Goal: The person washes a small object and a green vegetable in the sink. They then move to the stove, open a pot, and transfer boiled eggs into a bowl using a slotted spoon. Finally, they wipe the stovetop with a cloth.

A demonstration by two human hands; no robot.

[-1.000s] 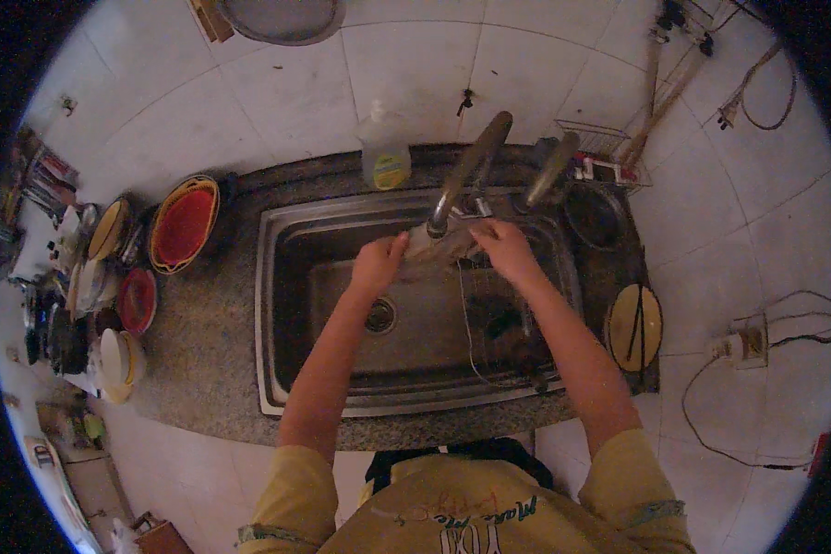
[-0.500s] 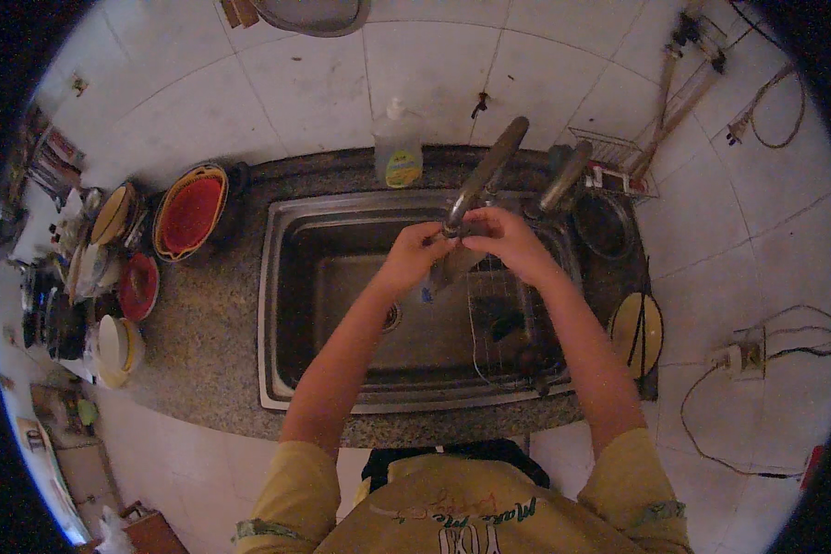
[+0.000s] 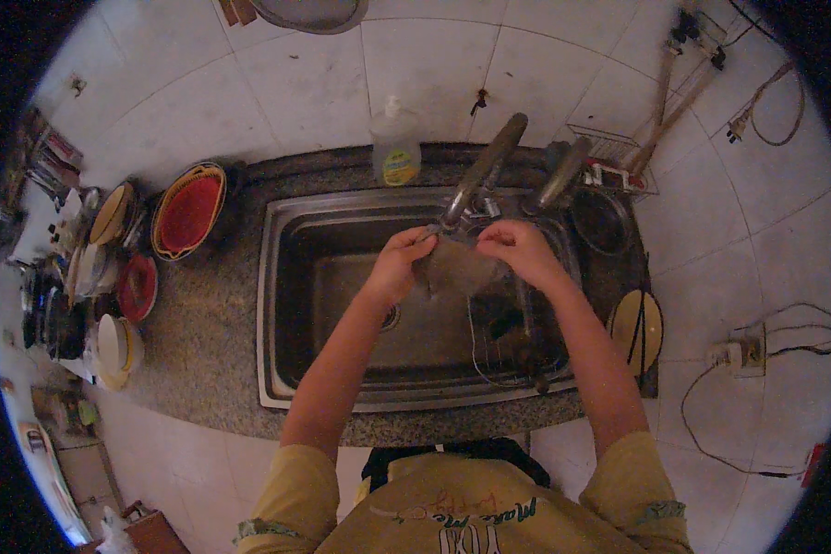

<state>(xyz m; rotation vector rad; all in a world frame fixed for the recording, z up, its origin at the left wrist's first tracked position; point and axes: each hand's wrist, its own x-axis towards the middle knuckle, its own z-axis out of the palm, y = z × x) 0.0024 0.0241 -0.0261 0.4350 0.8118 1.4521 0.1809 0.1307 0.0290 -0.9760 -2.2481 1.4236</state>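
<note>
Over the steel sink point(image 3: 415, 403), a thin, limp, see-through sheet point(image 3: 462, 266), which looks like a plastic bag, hangs just below the mouth of the tap point(image 3: 483, 171). My left hand point(image 3: 402, 263) is closed on its left edge, thumb against fingers. On the other side my right hand point(image 3: 519, 251) pinches its upper right edge. The sheet spreads between both hands, and its lower part is blurred. Below and to the right, a wire rack point(image 3: 475, 346) in the sink has dark items in it that I cannot make out.
A clear soap bottle point(image 3: 397, 152) stands behind the sink. A second metal spout point(image 3: 561, 180) rises right of the tap. At left are a red basket point(image 3: 189, 214), a red bowl point(image 3: 138, 286) and pale bowls point(image 3: 115, 346). A round board point(image 3: 637, 331) lies at right.
My hands have moved apart under the tap, the left one slightly leftward and the right one slightly rightward. The see-through sheet now spreads wider between them.
</note>
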